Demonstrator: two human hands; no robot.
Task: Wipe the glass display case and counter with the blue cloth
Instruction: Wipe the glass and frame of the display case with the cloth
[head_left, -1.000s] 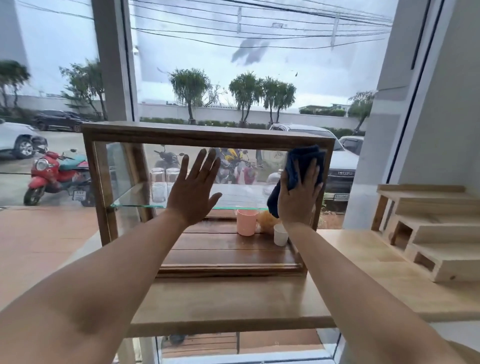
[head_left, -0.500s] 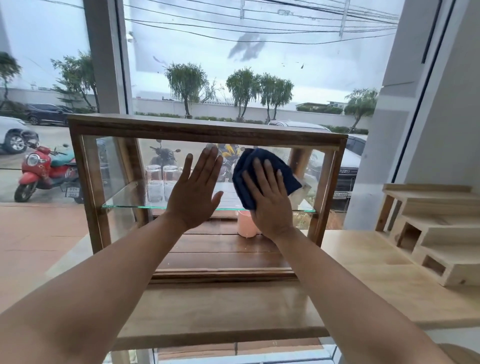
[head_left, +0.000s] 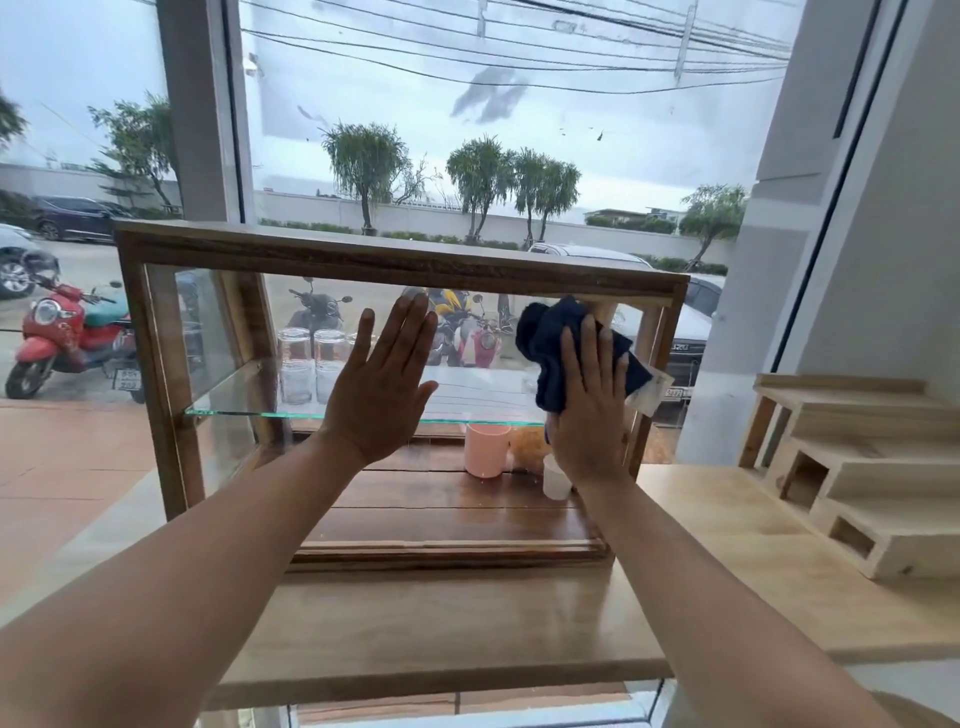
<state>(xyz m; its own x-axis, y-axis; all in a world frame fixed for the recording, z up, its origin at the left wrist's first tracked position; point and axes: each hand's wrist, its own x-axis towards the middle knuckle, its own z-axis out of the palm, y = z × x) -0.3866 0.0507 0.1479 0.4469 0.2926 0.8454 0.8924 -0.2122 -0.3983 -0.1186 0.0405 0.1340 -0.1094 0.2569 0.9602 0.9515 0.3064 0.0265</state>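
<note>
A wood-framed glass display case (head_left: 395, 265) stands on the wooden counter (head_left: 441, 623). My right hand (head_left: 589, 410) presses the dark blue cloth (head_left: 545, 343) flat against the front glass near the upper right corner of the case. My left hand (head_left: 382, 387) lies flat on the glass at the middle, fingers spread, holding nothing. Inside the case are a glass shelf (head_left: 234, 410) with clear glasses (head_left: 311, 364), and below it a pink cup (head_left: 485, 449) and a small white cup (head_left: 555, 478).
A light wooden stepped stand (head_left: 862, 483) sits on the counter at the right. Behind the case is a large window (head_left: 467, 130) onto a street with parked scooters and cars. A white wall (head_left: 893, 234) closes the right side.
My right hand has slid the cloth back to the right along the glass, from the middle toward the upper right corner. My left hand has stayed flat on the glass.
</note>
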